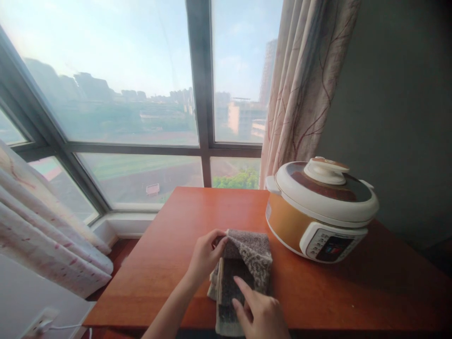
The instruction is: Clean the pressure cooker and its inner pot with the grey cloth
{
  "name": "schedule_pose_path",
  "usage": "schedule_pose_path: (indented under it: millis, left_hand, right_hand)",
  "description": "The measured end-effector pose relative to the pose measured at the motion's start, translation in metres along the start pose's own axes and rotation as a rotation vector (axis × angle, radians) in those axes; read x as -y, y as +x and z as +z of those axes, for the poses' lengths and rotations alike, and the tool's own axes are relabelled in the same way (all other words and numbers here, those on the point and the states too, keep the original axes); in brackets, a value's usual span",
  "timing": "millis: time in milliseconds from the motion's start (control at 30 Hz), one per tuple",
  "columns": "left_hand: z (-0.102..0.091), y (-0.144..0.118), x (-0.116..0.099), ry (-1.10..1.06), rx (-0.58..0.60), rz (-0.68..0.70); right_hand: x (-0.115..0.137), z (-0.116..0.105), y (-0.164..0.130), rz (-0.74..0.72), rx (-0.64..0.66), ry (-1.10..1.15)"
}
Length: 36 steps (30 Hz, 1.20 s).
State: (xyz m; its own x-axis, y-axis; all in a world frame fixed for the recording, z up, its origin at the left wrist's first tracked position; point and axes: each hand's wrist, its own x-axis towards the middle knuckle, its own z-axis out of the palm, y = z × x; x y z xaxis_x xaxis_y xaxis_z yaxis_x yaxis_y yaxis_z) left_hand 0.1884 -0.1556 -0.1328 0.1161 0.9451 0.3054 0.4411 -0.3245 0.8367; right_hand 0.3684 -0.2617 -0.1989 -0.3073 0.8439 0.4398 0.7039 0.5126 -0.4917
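A thick stack of fabric swatches (233, 315) lies on the table near its front edge. Its top swatch, a grey patterned cloth (257, 263), is folded back at a slant, baring a darker swatch (235, 270) underneath. My left hand (207, 252) pinches the grey cloth's upper left corner between thumb and fingertips. Over the dark swatch is my right hand (259, 310), index finger stretched out and thumb apart, the other fingers curled, with nothing held. Whether its fingertips touch the swatch I cannot tell.
A white and gold electric cooker (319, 212) with a glass lid stands right of the stack on the reddish-brown table (158, 278). Windows rise behind, with a curtain (307, 80) at the right and another curtain (45, 226) at the left. A plugged-in cord (67, 326) shows at lower left.
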Motion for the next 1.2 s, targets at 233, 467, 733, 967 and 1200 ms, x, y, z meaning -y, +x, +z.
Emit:
schedule_pose_path:
  millis: [233, 467, 733, 967, 1200]
  left_hand:
    - [-0.004, 0.032, -0.006, -0.057, -0.099, 0.044]
    - [-0.035, 0.046, -0.014, -0.108, -0.276, 0.0]
    - [-0.078, 0.038, -0.06, -0.332, -0.298, -0.05]
    - [-0.116, 0.051, -0.09, -0.171, -0.424, 0.061]
    - [-0.148, 0.077, -0.113, 0.032, -0.556, 0.16]
  right_hand:
    - [-0.002, 0.005, 0.001, 0.072, -0.005, -0.217]
    - [-0.006, -0.038, 0.017, 0.134, -0.264, -0.107]
    - [-0.022, -0.091, 0.056, 0.227, -0.538, -0.047]
    - [-0.019, -0.136, 0.092, 0.005, -0.537, -0.064]
    - [-0.005, -0.204, 0.142, -0.2, -0.663, -0.384]
